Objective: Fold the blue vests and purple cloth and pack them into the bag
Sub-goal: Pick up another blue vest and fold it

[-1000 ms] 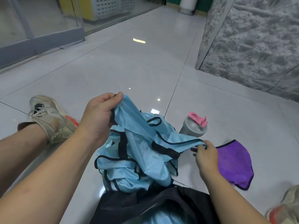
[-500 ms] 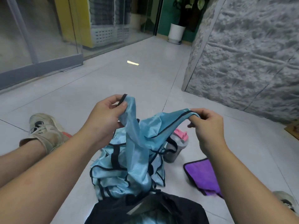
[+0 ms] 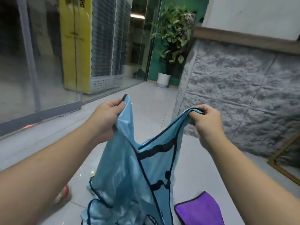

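A light blue vest (image 3: pixel 123 168) with dark trim hangs in the air in front of me. My left hand (image 3: pixel 105 117) pinches one shoulder strap and my right hand (image 3: pixel 206 120) pinches the other, so the vest spreads between them. More blue vest fabric (image 3: pixel 100 210) lies bunched on the floor under it. The purple cloth (image 3: pixel 199 211) lies flat on the tiles at the lower right. The bag is out of view.
A grey stone-textured wall (image 3: pixel 243 98) stands close on the right, with a wooden frame (image 3: pixel 284 161) leaning at its base. A potted plant (image 3: pixel 170 46) and glass doors (image 3: pixel 40 62) are further off. A shoe (image 3: pixel 64 193) shows at lower left.
Both hands have risen and moved apart, lifting the vest off the pile and spreading it. My view has tilted up, so the bag and the bottle have dropped out of sight.
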### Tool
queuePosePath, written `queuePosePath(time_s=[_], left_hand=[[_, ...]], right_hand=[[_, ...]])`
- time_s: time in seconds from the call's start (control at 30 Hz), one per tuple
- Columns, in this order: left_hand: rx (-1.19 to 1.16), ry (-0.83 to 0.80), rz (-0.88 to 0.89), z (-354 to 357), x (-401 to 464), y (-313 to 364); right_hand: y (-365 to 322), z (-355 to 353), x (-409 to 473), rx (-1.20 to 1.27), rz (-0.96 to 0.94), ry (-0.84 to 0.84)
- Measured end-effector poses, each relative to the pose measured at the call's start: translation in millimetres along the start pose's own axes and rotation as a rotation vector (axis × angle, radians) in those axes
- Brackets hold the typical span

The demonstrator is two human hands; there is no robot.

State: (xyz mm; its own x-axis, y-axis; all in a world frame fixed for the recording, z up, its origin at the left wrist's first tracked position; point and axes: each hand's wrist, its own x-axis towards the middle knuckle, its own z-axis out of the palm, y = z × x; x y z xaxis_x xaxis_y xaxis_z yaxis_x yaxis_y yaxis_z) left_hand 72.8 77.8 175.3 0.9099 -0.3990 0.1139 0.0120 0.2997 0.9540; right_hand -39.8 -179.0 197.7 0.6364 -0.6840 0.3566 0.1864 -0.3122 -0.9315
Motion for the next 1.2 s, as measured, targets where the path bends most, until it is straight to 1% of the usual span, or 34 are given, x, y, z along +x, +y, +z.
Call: queuePosePath(time_s=[0.13, 0.23, 0.33, 0.47, 0.53, 0.63, 0.73, 0.87, 0.97, 1.03, 1.2], left_hand=[[-0.022, -0.001, 0.075, 7.6, 1.9, 29.1], [-0.012, 0.033, 0.104, 12.3, -0.9, 41.8], [-0.016, 0.091, 0.085, 14.1, -1.7, 45.8], [-0.035, 0.116, 0.037, 13.6, -0.7, 44.1], [-0.027, 0.097, 0.022, 17.0, -2.5, 43.0], [0.016, 0.006, 0.010, 28.3, -9.1, 35.7], [0.071, -0.074, -0.013, 41.5, -15.0, 18.2], [0.089, -0.115, -0.057, 48.2, -12.4, -13.9], [0.098, -0.086, -0.101, 42.4, -1.8, -41.5], [0.101, -0.066, -0.114, 37.1, 3.2, -52.3], [0.159, -0.017, -0.171, 15.8, 17.9, -100.2]], right_hand=[[-19.4, -10.8, 4.2, -0.011, -0.015, 0.018], [-31.1, -15.3, 4.9, 0.011, -0.027, 0.023], [-46.5, -20.6, 2.8, -0.003, -0.049, 0.024], [-63.1, -24.7, 0.4, -0.005, -0.058, 0.022], [-67.8, -22.0, -1.9, 0.007, -0.062, 0.001], [-68.7, -10.3, -7.1, -0.013, -0.061, -0.055], [-53.4, 11.5, -13.0, -0.077, -0.055, -0.153], [-21.5, 38.2, -21.8, -0.151, 0.035, -0.276], [11.1, 51.9, -22.2, -0.191, 0.115, -0.340], [26.4, 57.0, -23.2, -0.170, 0.172, -0.369], [91.2, 75.2, -27.8, -0.117, 0.274, -0.449]])
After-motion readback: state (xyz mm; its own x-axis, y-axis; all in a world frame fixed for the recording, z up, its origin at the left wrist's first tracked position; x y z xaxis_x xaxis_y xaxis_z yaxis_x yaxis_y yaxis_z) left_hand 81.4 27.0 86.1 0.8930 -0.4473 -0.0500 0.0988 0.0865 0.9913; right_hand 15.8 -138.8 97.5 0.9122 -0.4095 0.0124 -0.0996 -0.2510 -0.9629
